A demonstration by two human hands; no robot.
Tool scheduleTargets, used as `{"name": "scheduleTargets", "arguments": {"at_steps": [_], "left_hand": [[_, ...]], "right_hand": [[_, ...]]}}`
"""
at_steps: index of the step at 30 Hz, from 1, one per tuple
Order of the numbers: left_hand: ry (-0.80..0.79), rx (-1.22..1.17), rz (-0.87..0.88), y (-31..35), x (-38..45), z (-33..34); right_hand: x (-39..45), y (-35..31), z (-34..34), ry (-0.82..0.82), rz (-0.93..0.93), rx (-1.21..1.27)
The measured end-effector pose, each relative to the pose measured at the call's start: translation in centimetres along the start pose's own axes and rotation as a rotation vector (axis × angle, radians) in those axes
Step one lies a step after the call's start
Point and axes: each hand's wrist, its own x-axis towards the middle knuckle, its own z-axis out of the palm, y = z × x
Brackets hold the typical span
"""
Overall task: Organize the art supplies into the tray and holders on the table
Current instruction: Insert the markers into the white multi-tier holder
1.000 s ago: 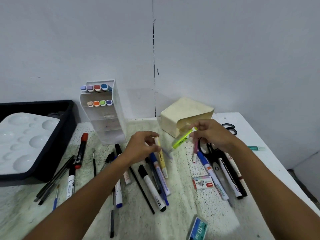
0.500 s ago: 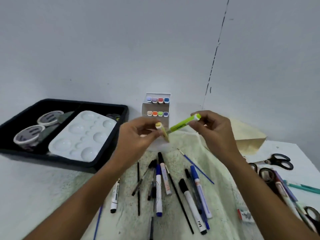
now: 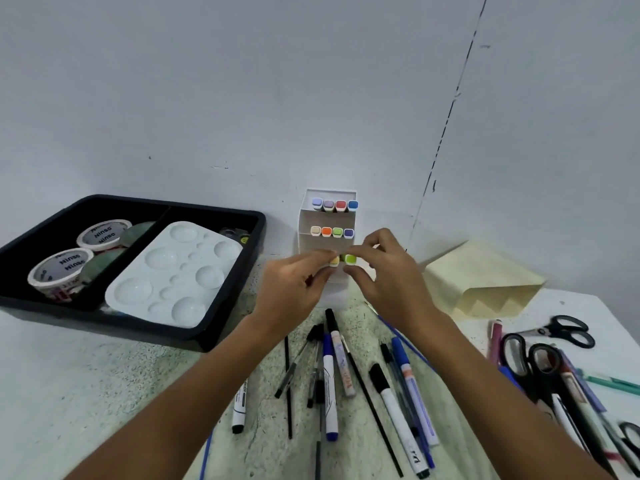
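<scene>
A white tiered marker holder (image 3: 328, 216) stands against the wall with coloured marker caps showing in its top two rows. My left hand (image 3: 294, 289) pinches a yellow marker (image 3: 334, 261) whose cap end sits at the holder's third row. Beside it, my right hand (image 3: 384, 275) pinches a green highlighter (image 3: 350, 259) at the same row. Both marker bodies are hidden inside the holder and behind my fingers. Several pens and markers (image 3: 332, 375) lie loose on the table below my hands.
A black tray (image 3: 204, 337) at left holds a white paint palette (image 3: 173, 271), tape rolls (image 3: 59, 271) and other items. A cream paper box (image 3: 481, 278) lies on its side at right. Scissors (image 3: 557, 330) and more pens lie at the far right.
Both hands carried the yellow marker and green highlighter forward from mid-air to the holder's third row. The view has turned towards the holder and tray.
</scene>
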Motion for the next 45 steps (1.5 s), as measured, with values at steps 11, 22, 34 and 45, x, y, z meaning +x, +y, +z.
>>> {"name": "scheduleTargets", "arguments": {"at_steps": [11, 22, 34, 45], "left_hand": [[-0.083, 0.013, -0.114, -2.1, 0.4, 2.2], [0.194, -0.326, -0.681, -1.8, -1.1, 2.5], [0.027, -0.743, -0.912, -2.7, -0.4, 3.6], [0.139, -0.338, -0.948, -0.6, -5.6, 4.3]], "right_hand": [[1.0, 0.6, 1.9, -0.176, 0.124, -0.158], [0.2, 1.1, 3.1, 0.033, 0.528, 0.504], [0.2, 1.0, 4.2, 0.054, 0.609, 0.757], [-2.5, 1.6, 3.2, -0.038, 0.599, 0.509]]}}
